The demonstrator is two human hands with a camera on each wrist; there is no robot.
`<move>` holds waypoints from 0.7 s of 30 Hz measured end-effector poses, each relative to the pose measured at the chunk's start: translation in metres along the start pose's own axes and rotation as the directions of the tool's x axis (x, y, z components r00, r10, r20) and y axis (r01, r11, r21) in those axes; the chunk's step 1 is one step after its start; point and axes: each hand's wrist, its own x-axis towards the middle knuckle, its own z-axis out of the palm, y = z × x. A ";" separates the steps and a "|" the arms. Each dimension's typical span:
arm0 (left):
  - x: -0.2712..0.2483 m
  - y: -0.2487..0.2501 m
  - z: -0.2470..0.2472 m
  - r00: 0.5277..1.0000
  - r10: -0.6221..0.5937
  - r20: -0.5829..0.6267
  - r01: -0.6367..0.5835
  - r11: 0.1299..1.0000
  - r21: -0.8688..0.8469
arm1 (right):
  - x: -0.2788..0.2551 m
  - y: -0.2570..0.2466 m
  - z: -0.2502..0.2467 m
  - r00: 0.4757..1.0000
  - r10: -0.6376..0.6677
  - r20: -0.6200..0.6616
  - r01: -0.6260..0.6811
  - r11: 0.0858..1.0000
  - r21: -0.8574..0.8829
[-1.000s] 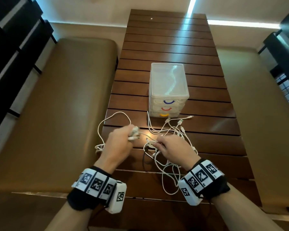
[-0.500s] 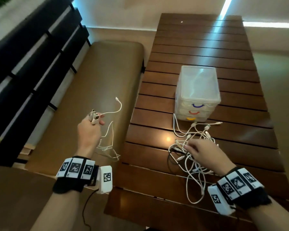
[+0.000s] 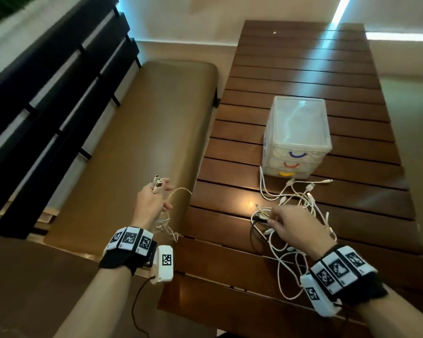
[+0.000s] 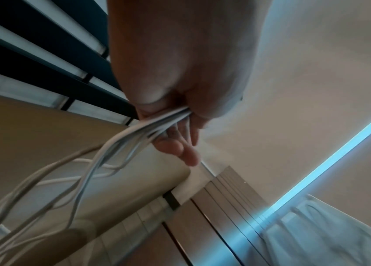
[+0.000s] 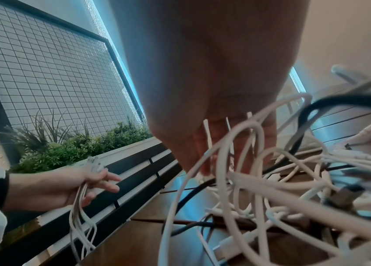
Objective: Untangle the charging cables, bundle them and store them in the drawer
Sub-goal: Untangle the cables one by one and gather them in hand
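Slatted brown wooden table (image 3: 303, 69): right hand (image 3: 292, 224) pinches the tangled white cables (image 3: 303, 203) near its front edge; left hand (image 3: 152, 203) grips freed white cable strands (image 4: 102, 158) beyond its left edge.

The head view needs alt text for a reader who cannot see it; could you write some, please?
The left hand holds a bunch of white cables over a tan bench, while the right hand picks at a cable tangle on a slatted table before a clear drawer unit.

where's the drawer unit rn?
Head view: the clear drawer unit stands on the slatted table, right of the bench, just beyond the cable tangle under the right hand.
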 end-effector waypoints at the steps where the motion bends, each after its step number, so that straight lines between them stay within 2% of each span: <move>1: -0.005 0.004 0.006 1.000 0.023 0.014 -0.023 1.000 -0.009 | 0.000 -0.001 0.002 1.000 0.015 -0.015 -0.015 1.000 0.008; 5: -0.026 0.020 0.032 0.995 0.089 0.046 -0.091 0.995 0.045 | 0.004 -0.004 0.009 0.996 0.088 -0.028 -0.089 0.995 -0.034; 10: -0.051 0.035 0.073 0.951 0.091 0.294 -0.059 0.991 -0.118 | 0.006 -0.009 0.019 0.987 0.158 -0.019 -0.159 0.974 -0.159; 12: -0.059 0.040 0.084 0.928 0.099 0.360 -0.047 0.987 -0.151 | 0.007 -0.009 0.021 0.984 0.178 -0.030 -0.180 0.965 -0.191; 14: -0.064 0.045 0.094 0.910 0.129 0.394 -0.087 0.988 -0.124 | 0.007 -0.008 0.022 0.982 0.186 -0.032 -0.189 0.961 -0.204; 16: -0.066 0.049 0.103 0.902 0.147 0.406 -0.119 0.988 -0.094 | 0.007 -0.007 0.023 0.983 0.175 -0.048 -0.180 0.971 -0.154; 21: -0.071 0.061 0.117 0.915 0.125 0.383 -0.029 0.969 -0.246 | 0.005 -0.005 0.016 0.986 0.069 -0.154 -0.036 0.977 0.210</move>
